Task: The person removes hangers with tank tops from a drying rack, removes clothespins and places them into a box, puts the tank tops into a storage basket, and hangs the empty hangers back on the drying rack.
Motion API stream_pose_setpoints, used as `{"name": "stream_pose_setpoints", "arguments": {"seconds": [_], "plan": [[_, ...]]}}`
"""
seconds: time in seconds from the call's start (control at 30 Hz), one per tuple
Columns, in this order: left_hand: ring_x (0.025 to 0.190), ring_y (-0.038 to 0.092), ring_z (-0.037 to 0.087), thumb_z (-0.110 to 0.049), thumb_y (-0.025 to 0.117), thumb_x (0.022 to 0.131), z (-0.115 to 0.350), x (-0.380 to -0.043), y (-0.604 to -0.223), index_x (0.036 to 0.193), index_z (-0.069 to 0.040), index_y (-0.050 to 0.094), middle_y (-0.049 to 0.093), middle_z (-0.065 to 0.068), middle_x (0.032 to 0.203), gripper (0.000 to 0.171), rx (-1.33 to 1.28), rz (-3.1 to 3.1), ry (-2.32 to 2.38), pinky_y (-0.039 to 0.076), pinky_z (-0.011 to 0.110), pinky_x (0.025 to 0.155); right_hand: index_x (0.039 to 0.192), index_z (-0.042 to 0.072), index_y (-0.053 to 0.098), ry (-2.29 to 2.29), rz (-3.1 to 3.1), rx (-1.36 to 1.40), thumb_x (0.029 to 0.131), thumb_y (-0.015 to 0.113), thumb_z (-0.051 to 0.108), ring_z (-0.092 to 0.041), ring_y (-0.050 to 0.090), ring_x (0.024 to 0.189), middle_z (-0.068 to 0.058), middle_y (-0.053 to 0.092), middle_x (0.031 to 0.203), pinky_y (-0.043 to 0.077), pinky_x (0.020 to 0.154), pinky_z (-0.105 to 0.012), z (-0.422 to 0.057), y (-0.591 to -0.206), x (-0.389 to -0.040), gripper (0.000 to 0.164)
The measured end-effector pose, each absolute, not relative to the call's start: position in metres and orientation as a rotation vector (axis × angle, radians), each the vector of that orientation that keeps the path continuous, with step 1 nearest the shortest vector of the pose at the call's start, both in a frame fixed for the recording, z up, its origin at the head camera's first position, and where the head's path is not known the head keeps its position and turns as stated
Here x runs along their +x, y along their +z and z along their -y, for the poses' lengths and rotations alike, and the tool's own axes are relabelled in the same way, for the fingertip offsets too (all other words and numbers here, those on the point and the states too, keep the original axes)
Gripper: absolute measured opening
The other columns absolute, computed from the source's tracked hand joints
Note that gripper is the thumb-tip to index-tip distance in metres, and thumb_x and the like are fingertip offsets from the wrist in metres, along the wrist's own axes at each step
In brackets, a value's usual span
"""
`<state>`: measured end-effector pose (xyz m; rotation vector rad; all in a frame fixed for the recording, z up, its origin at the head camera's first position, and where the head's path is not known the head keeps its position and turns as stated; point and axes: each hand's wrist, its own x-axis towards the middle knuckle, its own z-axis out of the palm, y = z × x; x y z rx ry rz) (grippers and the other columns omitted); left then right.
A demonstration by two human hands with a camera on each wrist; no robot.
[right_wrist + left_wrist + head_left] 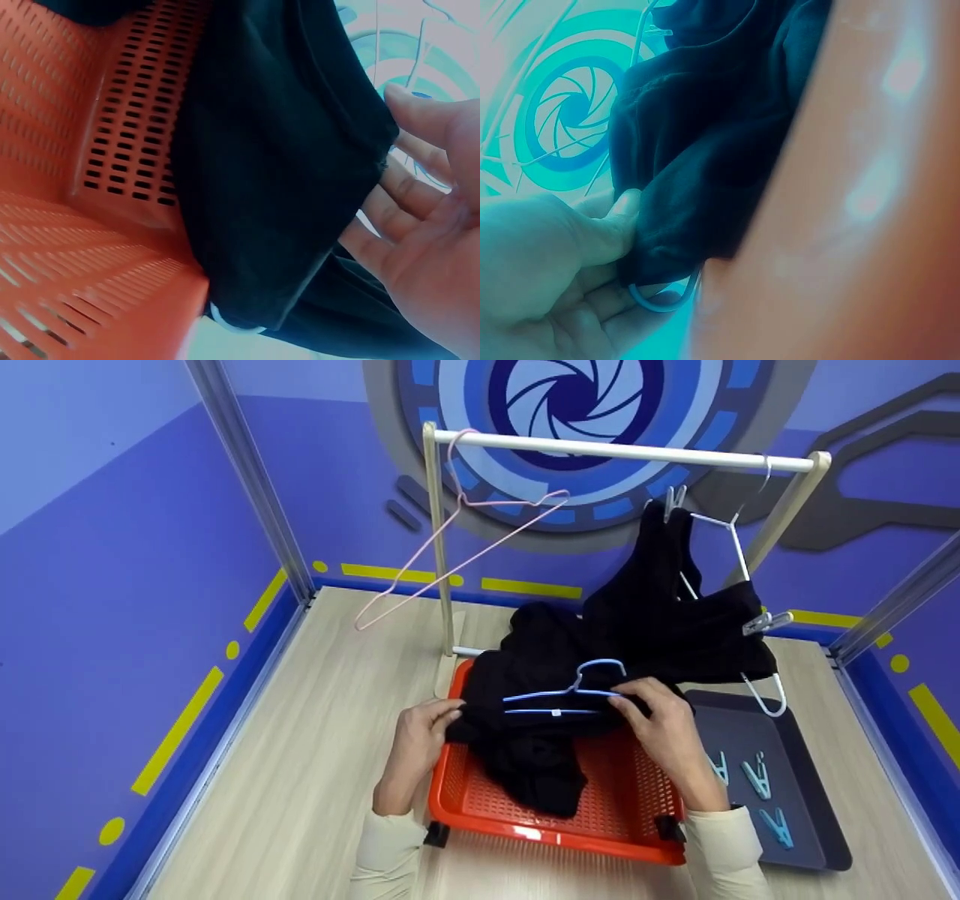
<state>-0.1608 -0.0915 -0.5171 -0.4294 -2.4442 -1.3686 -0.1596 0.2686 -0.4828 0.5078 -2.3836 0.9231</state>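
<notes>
A black garment (pixel 525 660) lies bunched over the back and left of an orange-red basket (pixel 555 840), part of it drooping inside. A blue hanger (pixel 551 692) sits in its opening, hook upward, both sides running into the fabric. My left hand (pixel 420 735) pinches the garment's left edge, thumb in front and fingers behind in the left wrist view. At the opposite side my right hand (pixel 664 727) pinches the fabric edge where the hanger's right arm meets it. The right wrist view shows the thumb (pixel 409 105) at the cloth's edge, other fingers behind.
A rack with a white rail (pixel 622 450) stands behind the basket. On it hang a pink hanger (pixel 465 501) and, at right, a white hanger (pixel 739 544) with black clothing held by grey clips (pixel 766 622). A dark tray (pixel 814 810) holds several teal clothespins (pixel 757 776).
</notes>
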Motion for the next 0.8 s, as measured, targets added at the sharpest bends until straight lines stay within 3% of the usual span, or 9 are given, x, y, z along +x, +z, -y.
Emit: {"name": "stream_pose_setpoints", "arguments": {"seconds": [0.5,0.63,0.8], "plan": [[0.108,0.073,0.033,-0.003,0.069,0.102,0.093,-0.157,-0.513,0.115,0.0,0.08,0.078,0.014,0.113,0.017,-0.475,2.499,-1.342,0.058,0.048,0.094,0.094,0.008,0.08,0.898,2.218,0.528,0.085,0.086,-0.003,-0.022,0.069,0.085,-0.001,0.075,0.092,0.049,0.08,-0.027,-0.266,-0.49,-0.162,0.016],[0.118,0.069,0.035,-0.01,0.072,0.102,0.093,-0.152,-0.508,0.125,-0.001,0.077,0.075,0.015,0.123,0.025,-0.462,2.532,-1.362,0.054,0.051,0.1,0.094,0.009,0.08,0.92,2.178,0.533,0.085,0.086,-0.004,-0.022,0.069,0.084,0.001,0.075,0.092,0.049,0.08,-0.025,-0.264,-0.491,-0.16,0.017],[0.125,0.065,0.037,-0.014,0.083,0.094,0.09,-0.149,-0.501,0.13,-0.001,0.074,0.072,0.016,0.13,0.04,-0.527,2.419,-1.315,0.05,0.053,0.106,0.094,0.008,0.081,0.968,2.169,0.523,0.086,0.084,-0.005,-0.021,0.068,0.085,-0.001,0.075,0.092,0.047,0.083,-0.018,-0.264,-0.489,-0.156,0.015]]}}
